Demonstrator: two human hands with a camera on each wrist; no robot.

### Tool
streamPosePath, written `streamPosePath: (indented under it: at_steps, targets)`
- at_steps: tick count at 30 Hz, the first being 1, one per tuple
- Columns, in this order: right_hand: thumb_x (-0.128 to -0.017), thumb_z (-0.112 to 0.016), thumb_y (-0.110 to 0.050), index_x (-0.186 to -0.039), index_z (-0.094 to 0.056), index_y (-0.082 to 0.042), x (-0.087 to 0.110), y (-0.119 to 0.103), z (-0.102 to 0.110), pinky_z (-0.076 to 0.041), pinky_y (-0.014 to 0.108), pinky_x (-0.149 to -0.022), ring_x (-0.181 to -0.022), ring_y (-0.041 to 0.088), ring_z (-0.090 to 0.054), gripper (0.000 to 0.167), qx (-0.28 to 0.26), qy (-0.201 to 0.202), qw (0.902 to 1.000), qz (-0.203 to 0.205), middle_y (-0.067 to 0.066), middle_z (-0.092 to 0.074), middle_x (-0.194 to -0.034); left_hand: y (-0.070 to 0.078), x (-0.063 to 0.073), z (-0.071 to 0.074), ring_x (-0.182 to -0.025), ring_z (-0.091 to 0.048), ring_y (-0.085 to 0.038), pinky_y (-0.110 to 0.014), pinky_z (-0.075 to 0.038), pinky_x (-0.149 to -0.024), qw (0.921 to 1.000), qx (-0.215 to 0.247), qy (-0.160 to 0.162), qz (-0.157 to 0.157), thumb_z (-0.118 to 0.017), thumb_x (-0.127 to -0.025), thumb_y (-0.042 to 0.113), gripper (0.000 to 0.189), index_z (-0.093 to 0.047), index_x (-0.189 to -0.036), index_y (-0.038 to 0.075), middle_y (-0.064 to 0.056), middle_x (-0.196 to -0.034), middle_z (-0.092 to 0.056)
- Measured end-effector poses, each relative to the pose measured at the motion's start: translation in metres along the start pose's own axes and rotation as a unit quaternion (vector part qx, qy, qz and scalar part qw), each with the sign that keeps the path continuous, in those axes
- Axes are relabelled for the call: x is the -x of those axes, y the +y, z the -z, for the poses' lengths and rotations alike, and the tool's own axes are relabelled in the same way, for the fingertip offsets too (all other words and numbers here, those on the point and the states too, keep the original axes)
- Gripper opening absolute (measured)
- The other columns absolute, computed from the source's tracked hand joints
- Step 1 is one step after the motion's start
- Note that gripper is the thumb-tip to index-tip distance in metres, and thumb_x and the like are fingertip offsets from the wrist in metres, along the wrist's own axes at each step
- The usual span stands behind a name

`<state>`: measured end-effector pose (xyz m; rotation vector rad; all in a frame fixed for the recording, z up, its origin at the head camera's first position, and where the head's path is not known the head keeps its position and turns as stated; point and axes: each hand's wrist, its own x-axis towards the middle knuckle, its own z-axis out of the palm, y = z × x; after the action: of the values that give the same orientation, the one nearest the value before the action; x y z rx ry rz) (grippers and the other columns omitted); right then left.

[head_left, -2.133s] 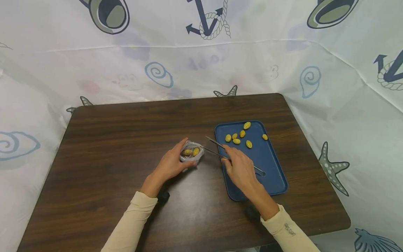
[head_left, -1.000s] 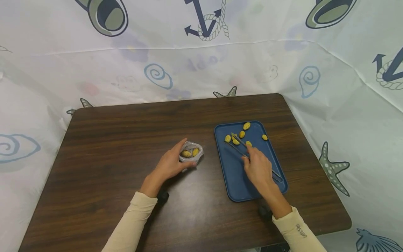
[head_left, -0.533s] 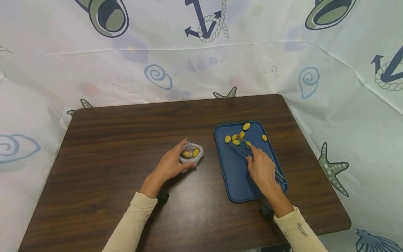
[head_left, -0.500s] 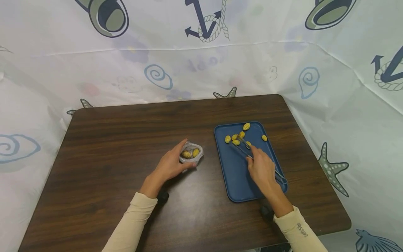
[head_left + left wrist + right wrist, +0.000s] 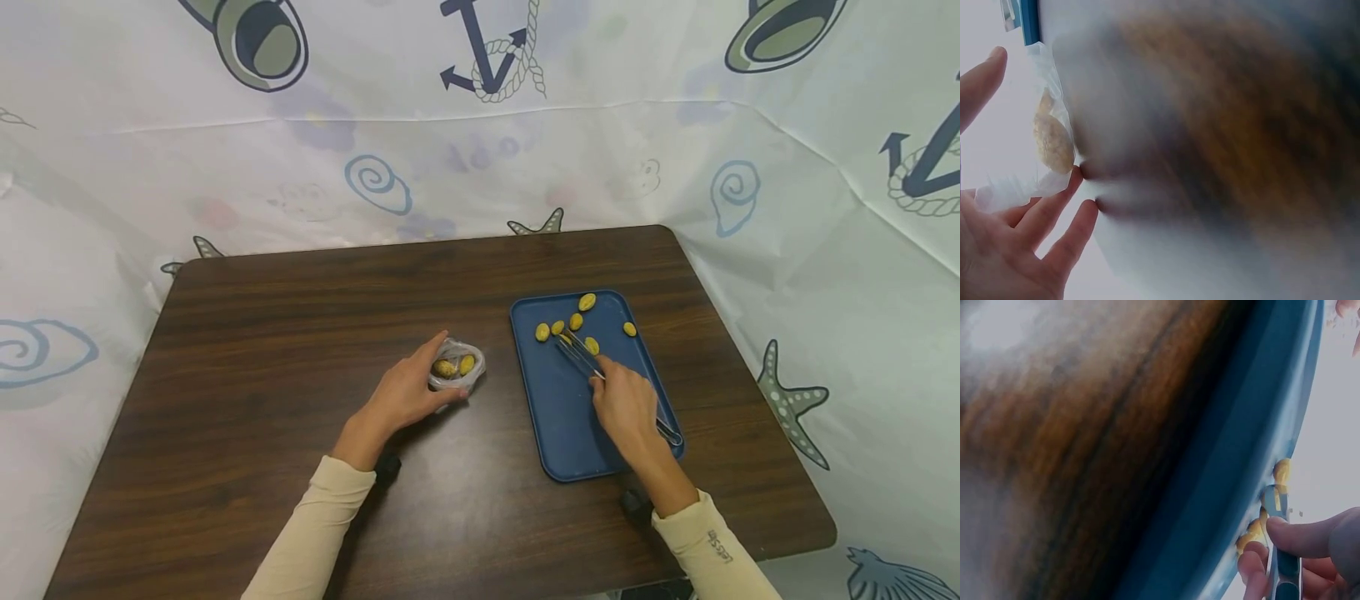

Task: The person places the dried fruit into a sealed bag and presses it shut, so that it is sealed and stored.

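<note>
My left hand [image 5: 405,387] holds a small clear plastic bag [image 5: 480,367], thumb on one side and fingers on the other. Its mouth faces up, and yellow oval pieces [image 5: 445,368] lie inside. In my right hand [image 5: 624,406] are metal tongs [image 5: 579,357], gripped between thumb and fingers over a blue tray [image 5: 555,450]. The tong tips sit around one yellow piece on the tray, which they mostly cover. Several more such pieces [image 5: 587,302] lie scattered toward the tray's far end. In the right wrist view, the tongs [image 5: 1286,569] reach to the yellow pieces [image 5: 1281,470].
Both hands work over a dark wood-grain table [image 5: 300,333]. The tray's raised rim [image 5: 525,400] stands to the right of the bag. Behind the table hangs a white printed cloth [image 5: 450,125].
My right hand has carried the tongs from beside the bag rightward over the tray. Their arms have drawn together around a yellow piece. The left hand and bag stay put.
</note>
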<state>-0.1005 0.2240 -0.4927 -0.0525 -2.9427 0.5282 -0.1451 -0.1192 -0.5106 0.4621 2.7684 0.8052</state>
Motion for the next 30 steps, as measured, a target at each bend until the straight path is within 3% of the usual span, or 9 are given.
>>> streamPosePath:
  at_steps: [22,30]
  targets:
    - [-0.096,-0.070,-0.013,-0.128,-0.071,-0.005,0.002,-0.007,0.011,-0.056,0.062,-0.074,-0.092,0.045,-0.074,0.032,-0.022,0.007,0.9997,0.003,0.022,-0.076,-0.112,0.002,0.001,0.000,-0.133,-0.058,-0.042,-0.059,-0.048,-0.106,0.9999,-0.002,0.002,-0.011,-0.075,-0.087,0.062,0.105,-0.020,-0.166,0.021,-0.016,-0.157,-0.049]
    - [-0.095,-0.074,-0.013,-0.123,-0.074,-0.006,0.004,-0.018,0.018,-0.055,0.057,-0.067,-0.079,0.036,-0.074,0.029,-0.029,0.019,0.9990,0.027,0.019,-0.078,-0.103,0.002,0.001,0.000,-0.135,-0.057,-0.042,-0.060,-0.047,-0.108,0.9999,0.010,-0.002,0.004,-0.075,-0.086,0.063,0.105,-0.019,-0.167,0.024,-0.015,-0.159,-0.047]
